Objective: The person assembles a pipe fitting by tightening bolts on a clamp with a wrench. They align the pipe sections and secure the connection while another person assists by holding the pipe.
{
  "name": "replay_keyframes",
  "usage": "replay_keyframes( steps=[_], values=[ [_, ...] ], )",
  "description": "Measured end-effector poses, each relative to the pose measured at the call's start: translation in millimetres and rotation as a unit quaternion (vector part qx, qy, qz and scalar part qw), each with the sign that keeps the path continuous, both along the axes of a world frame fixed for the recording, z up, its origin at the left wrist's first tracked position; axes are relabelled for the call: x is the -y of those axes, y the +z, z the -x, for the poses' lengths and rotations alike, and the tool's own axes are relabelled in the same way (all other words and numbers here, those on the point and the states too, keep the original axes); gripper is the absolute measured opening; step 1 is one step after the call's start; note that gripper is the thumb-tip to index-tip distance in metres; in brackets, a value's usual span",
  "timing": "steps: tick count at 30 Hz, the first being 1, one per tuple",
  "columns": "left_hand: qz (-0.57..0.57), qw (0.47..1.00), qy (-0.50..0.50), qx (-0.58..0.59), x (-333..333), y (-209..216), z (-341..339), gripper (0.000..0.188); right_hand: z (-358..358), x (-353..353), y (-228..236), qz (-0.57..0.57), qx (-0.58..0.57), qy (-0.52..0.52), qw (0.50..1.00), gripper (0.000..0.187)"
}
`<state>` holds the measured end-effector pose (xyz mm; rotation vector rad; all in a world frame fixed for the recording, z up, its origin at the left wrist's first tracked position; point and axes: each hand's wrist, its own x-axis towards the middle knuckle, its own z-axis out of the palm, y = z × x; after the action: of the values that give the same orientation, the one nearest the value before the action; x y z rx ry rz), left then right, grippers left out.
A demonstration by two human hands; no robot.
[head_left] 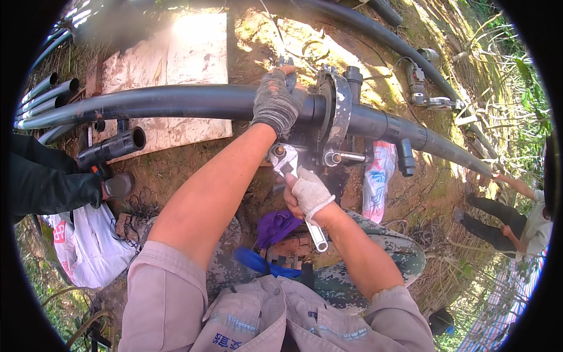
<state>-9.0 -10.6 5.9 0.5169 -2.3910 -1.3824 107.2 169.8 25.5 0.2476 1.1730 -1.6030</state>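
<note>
A long black plastic pipe [176,101] runs across in front of me, with a metal pipe clamp [341,111] around it right of the middle. My left hand [280,101], in a grey glove, lies over the pipe just left of the clamp. Its fingers curl at the pipe's far side around a small dark part that I cannot make out. My right hand [309,193], in a white glove, grips a silver adjustable wrench [286,163] below the pipe. The wrench's jaws sit at a bolt on the clamp's near left side; its handle points down towards me.
A co-worker's leg [53,176] and a black tee fitting [111,149] are at left. Another person [528,223] touches the pipe's right end. Boards [193,53], white sacks [97,243], a purple cloth [275,227] and a power tool [416,85] lie around.
</note>
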Motion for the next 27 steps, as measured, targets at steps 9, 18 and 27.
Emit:
replay_keyframes(
  steps=[9,18,27],
  values=[
    [0.012,1.000,0.015,0.001,-2.0,-3.4,2.1,0.039,-77.8,126.2,-33.9,-0.005,-0.045,-0.420,0.907,0.024],
    [0.042,0.999,0.005,-0.006,1.3,-12.5,3.1,0.041,-18.8,5.0,4.9,-0.043,0.019,-0.051,0.998,0.027],
    [0.016,0.999,0.022,-0.022,-2.7,-4.7,-1.2,0.039,13.6,2.2,-1.5,-0.072,-0.022,0.040,0.996,0.035]
  ],
)
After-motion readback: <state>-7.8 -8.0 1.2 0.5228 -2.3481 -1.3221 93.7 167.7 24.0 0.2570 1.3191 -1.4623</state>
